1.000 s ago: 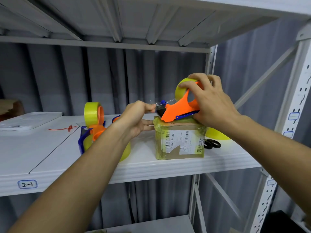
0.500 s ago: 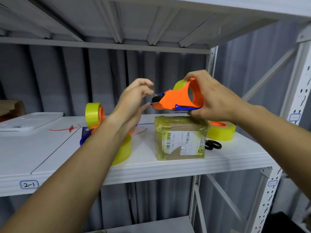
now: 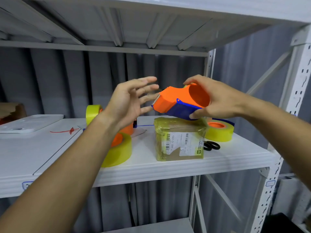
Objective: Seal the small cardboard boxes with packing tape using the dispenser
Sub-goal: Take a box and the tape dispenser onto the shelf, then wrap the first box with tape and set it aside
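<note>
A small cardboard box, wrapped in yellowish tape and bearing white barcode labels, stands on the white shelf. Just above it my right hand grips an orange and blue tape dispenser, tilted with its toothed end pointing left. My left hand hovers at that end with fingers spread and straight, fingertips close to the blade; it holds nothing.
A yellow tape roll lies under my left forearm, another sits right of the box, and a third stands upright behind. Black scissors lie by the box. A white tray rests far left. Rack uprights stand at right.
The dispenser has been lifted off the box top and turned over. My left hand let go of the tape end, rose and spread its fingers.
</note>
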A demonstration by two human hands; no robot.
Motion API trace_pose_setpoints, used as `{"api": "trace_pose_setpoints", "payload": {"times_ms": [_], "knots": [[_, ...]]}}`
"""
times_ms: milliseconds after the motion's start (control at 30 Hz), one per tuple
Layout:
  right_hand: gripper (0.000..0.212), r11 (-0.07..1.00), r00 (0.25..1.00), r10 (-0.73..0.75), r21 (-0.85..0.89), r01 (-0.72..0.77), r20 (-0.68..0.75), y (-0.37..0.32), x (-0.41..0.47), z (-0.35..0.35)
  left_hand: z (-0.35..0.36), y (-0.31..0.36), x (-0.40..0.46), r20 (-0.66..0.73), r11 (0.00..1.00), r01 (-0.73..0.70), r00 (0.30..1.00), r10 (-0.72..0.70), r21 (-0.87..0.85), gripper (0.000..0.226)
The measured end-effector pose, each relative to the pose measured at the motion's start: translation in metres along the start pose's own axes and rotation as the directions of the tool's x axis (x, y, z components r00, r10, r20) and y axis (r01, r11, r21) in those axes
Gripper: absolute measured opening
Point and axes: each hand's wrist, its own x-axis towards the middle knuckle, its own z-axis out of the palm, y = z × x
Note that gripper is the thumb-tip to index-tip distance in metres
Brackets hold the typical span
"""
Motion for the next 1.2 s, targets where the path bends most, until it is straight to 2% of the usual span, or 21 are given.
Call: {"api": "trace_pose_setpoints", "payload": {"times_ms": [167,367,500,533,733,867,1000,1133,1200], "knots": [[0.08,0.99,0.995,0.054,0.125,-0.064,0.085,0.0,-0.001,-0.002,-0.001,-0.007,-0.001,0.06,0.992,-0.04,0.998,0.033,0.121,0.042],[0.075,0.932,0.973,0.071,0.333,-0.144,0.22,-0.002,-0.001,-0.009,-0.001,-0.017,0.004,-0.106,0.984,-0.063,0.991,0.082,0.168,0.027],[0.045,0.853,0.985,0.116,0.494,-0.165,0.129,0.002,-0.001,-0.003,0.005,-0.019,0.003,-0.16,0.977,-0.064,0.982,0.097,0.202,0.021],[0.043,0.845,0.985,0.143,0.507,-0.172,0.095,0.003,-0.001,-0.001,0.007,-0.019,0.003,-0.175,0.974,-0.059,0.979,0.099,0.22,0.022],[0.056,0.796,0.969,0.245,0.57,-0.201,0.0,0.003,0.003,0.009,0.012,-0.02,0.003,-0.367,0.93,0.046,0.925,0.097,0.364,0.024],[0.057,0.709,0.945,0.323,0.675,-0.204,-0.055,0.0,0.01,0.009,0.015,-0.026,0.007,-0.446,0.882,0.092,0.884,0.141,0.462,0.018],[0.04,0.634,0.944,0.331,0.739,-0.229,0.009,0.001,0.013,0.01,0.013,-0.027,0.007,-0.456,0.896,0.15,0.887,0.065,0.419,0.019],[0.022,0.461,0.917,0.389,0.843,-0.276,0.088,0.004,0.013,0.016,0.011,-0.03,0.007,-0.458,0.896,0.239,0.888,-0.046,0.374,0.016],[0.018,0.443,0.909,0.401,0.845,-0.299,0.111,0.006,0.013,0.02,0.011,-0.034,0.008,-0.467,0.899,0.286,0.878,-0.107,0.332,0.017]]}}
